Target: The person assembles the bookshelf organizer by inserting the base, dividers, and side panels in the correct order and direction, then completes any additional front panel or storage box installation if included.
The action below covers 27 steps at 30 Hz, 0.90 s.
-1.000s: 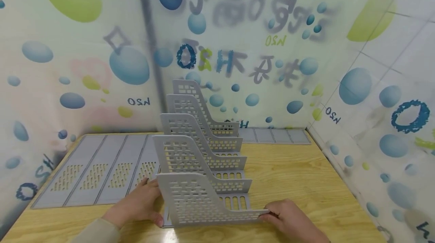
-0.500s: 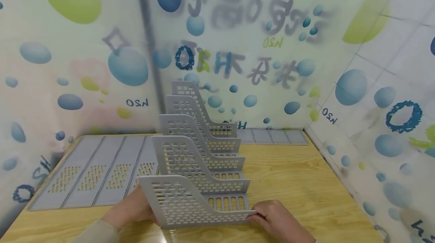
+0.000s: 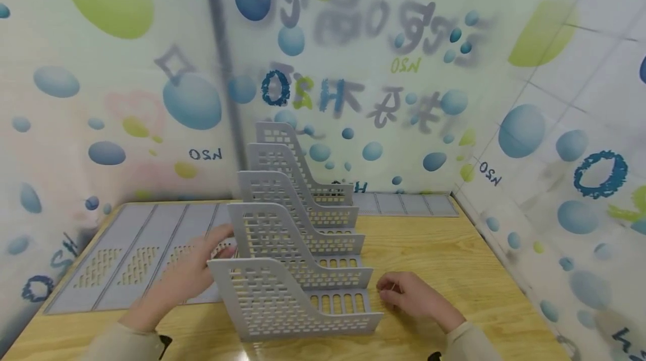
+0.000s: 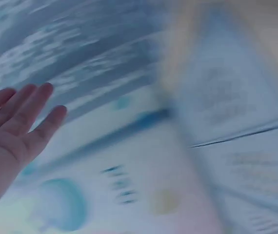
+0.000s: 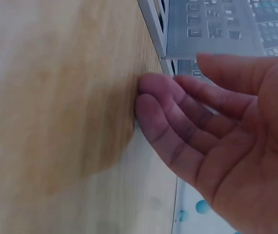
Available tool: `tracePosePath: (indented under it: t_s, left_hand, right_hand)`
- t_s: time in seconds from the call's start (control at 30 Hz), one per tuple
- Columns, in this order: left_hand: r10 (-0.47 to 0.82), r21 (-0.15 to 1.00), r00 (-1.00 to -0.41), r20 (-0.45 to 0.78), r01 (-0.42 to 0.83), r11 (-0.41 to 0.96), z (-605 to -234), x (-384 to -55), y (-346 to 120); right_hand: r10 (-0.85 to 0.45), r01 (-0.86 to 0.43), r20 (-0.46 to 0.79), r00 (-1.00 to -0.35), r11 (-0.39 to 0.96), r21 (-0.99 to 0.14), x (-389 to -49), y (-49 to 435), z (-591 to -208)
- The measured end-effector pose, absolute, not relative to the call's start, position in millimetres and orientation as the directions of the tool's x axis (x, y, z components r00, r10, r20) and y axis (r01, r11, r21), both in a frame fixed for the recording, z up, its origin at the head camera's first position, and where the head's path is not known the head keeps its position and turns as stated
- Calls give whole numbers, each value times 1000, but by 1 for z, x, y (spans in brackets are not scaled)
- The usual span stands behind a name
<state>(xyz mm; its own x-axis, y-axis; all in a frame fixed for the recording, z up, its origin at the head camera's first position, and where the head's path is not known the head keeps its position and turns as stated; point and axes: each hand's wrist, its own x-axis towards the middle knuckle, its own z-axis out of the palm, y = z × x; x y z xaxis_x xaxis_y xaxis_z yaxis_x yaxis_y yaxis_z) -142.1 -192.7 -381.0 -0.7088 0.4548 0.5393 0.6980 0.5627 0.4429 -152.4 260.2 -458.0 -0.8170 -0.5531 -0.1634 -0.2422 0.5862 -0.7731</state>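
Right grip (image 3: 411, 294) has let go of the low end of the front divider (image 3: 282, 305) since half a second ago and is now just off it. Left grip (image 3: 194, 265) has come out from behind that divider and is up over the flat panels (image 3: 156, 232), near the tall edge of the next one back. Neither seems to be holding anything: right fingers loosely curled, left ones fairly straight and fanned a bit.

Divider itself is about where it was, at the near end of the grey rack (image 3: 290, 249), which stands on the bench (image 3: 434, 243).

My read is that this is a positioning step, getting that front piece lined up with the others. Next move probably calls for checking it's seated, with a light nudge if it isn't.

Stuff I can't make out: how its bottom edge meets the base, since that side's blocked. Left wrist view is badly blurred and the hand's cut off at the edge, so no idea if those fingertips touch the rack. Same with the right fingertips and the wood.
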Motion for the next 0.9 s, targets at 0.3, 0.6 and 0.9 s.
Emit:
tracePosePath:
  t_s: [0.3,0.6,0.9]
  left_hand:
    - [379,487,-671,637,731,477,-295,-132,-162]
    - [405,256,-510,759,805,535,-307,-153,-160]
    - [259,290,-445,857,833,472,-320,-150,-193]
  right_hand:
    - [-426,-139,-158,-891,587,-798,-182,240,-462]
    - [-297,-34,-200,-934,629,-777,-195,221,-466]
    - [-341,76,-237,-910,424,-902,-206,208,-466]
